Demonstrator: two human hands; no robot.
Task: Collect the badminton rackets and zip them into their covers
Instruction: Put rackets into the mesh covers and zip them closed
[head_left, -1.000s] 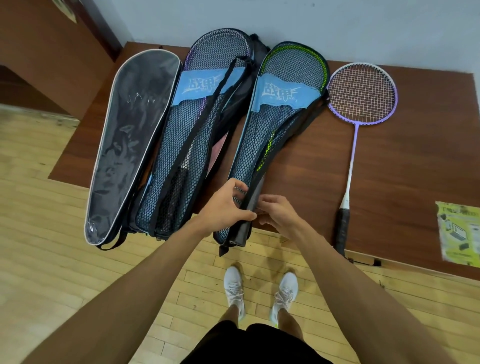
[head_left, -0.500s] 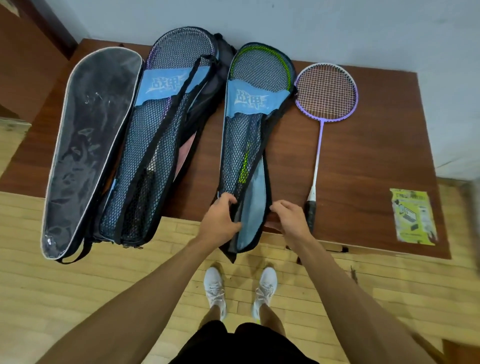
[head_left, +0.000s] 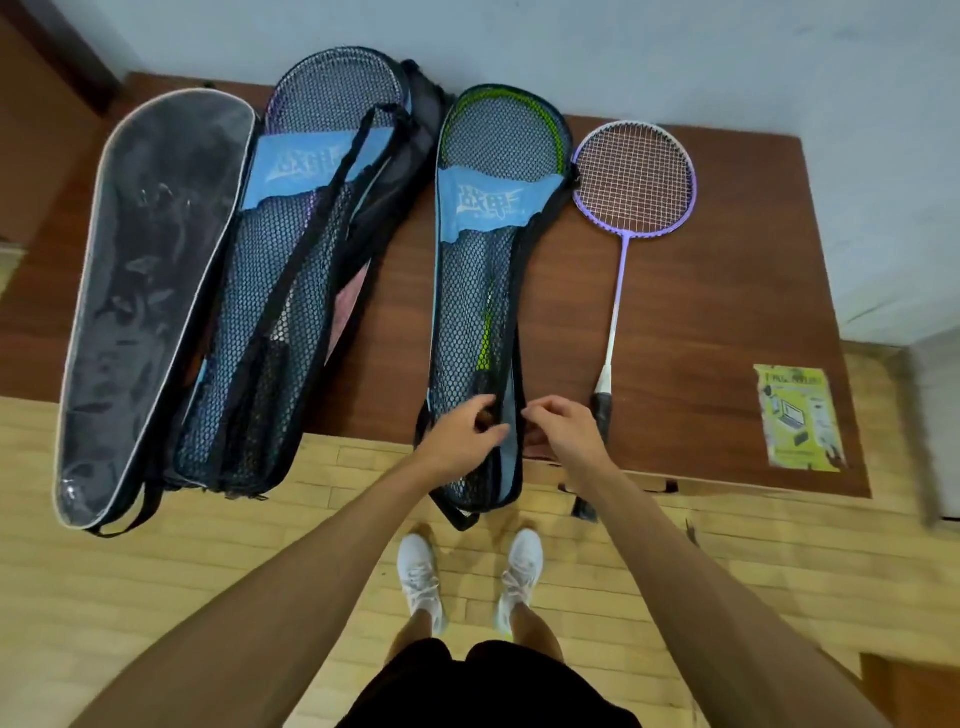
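Mesh cover (head_left: 478, 291), green racket (head_left: 554, 130) inside, overhangs the worktop's (head_left: 701, 322) front edge. It looks like limp, light fabric over a stiff frame, probably best held taut by its zip edge. Left hand (head_left: 462, 441) pinches that edge; right hand (head_left: 563, 434) curls beside it, grip unclear.

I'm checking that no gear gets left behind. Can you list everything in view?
brown wooden table: one, brown, against the wall.
black cover with clear plastic face: one, black, table's far left.
left black mesh cover with blue band: one, beside it, purple frame showing inside.
middle black mesh cover with blue band: one, mid-table, overhanging the front edge.
green-framed racket: one, inside the middle cover.
bare purple racket: one, right of the middle cover.
yellow-green leaflet: one, table's right front.
white shoes: two, on pale wood floor.
left hand: pinches the middle cover's lower edge.
right hand: fingers curled at that cover's right edge; grip unclear.
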